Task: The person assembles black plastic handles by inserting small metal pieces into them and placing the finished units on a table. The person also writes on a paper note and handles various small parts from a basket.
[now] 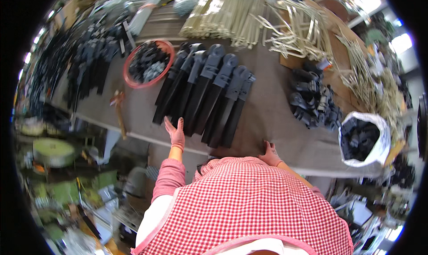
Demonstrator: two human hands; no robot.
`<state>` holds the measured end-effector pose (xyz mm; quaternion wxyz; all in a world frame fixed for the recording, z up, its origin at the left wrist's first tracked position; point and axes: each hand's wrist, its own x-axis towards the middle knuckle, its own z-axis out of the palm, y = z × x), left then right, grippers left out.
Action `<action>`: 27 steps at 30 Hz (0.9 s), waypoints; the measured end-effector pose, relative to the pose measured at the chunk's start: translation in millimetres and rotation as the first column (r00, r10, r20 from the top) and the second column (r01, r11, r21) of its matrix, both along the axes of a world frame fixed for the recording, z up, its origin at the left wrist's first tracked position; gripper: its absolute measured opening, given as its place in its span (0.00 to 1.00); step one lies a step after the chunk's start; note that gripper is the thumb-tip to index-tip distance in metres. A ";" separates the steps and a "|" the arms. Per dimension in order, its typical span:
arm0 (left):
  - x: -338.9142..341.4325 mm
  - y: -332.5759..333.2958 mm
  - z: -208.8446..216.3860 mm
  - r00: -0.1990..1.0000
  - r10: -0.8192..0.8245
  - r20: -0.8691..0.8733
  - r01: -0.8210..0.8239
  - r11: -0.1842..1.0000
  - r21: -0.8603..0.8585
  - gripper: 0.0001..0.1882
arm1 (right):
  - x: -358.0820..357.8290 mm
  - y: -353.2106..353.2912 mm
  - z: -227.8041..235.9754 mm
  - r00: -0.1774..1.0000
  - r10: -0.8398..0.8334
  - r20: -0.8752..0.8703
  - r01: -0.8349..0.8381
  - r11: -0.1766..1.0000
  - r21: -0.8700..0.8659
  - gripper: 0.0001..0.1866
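Several flat black bars with rounded grey plastic joint heads (209, 83) lie side by side on the table, heads pointing away from me. My left hand (175, 133), in what looks like a thin pinkish glove, is at their near left ends with its fingers spread and nothing in it. I cannot tell if it touches the nearest bar. At the table's front edge, to the right of the bars, my right hand (270, 154) rests with its fingers apart, holding nothing. A hammer (119, 112) with a wooden handle lies left of the bars.
A red basin (170, 61) of small dark parts stands behind the hammer. Loose grey joint pieces (312, 99) are heaped on the right, beside a white sack (384, 143) of black parts. Pale strips (223, 18) cover the back; dark bars (89, 63) are piled far left.
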<state>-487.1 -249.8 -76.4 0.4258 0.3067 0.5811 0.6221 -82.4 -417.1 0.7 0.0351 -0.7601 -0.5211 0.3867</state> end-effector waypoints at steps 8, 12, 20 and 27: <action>-83.8 -304.4 -11.1 0.769 -0.354 -0.532 -0.060 0.789 -0.612 0.26 | 0.0 37.0 6.4 0.742 0.602 0.296 -0.554 0.799 -0.234 0.86; -60.2 -540.0 8.5 0.725 -0.550 -0.414 -0.198 0.409 -0.890 0.31 | 11.6 43.2 -6.1 0.749 0.610 0.258 -0.570 0.792 -0.219 0.83; -13.0 -758.5 15.5 0.931 -0.332 0.150 0.100 -0.163 -0.982 0.29 | 9.6 33.3 -31.9 0.685 0.527 0.502 -0.592 0.805 -0.037 0.64; -182.0 -713.2 -35.4 0.940 -0.068 -0.334 -0.265 0.470 -0.842 0.25 | -233.1 -41.2 -57.4 0.590 0.738 0.327 -0.765 0.641 -0.067 0.41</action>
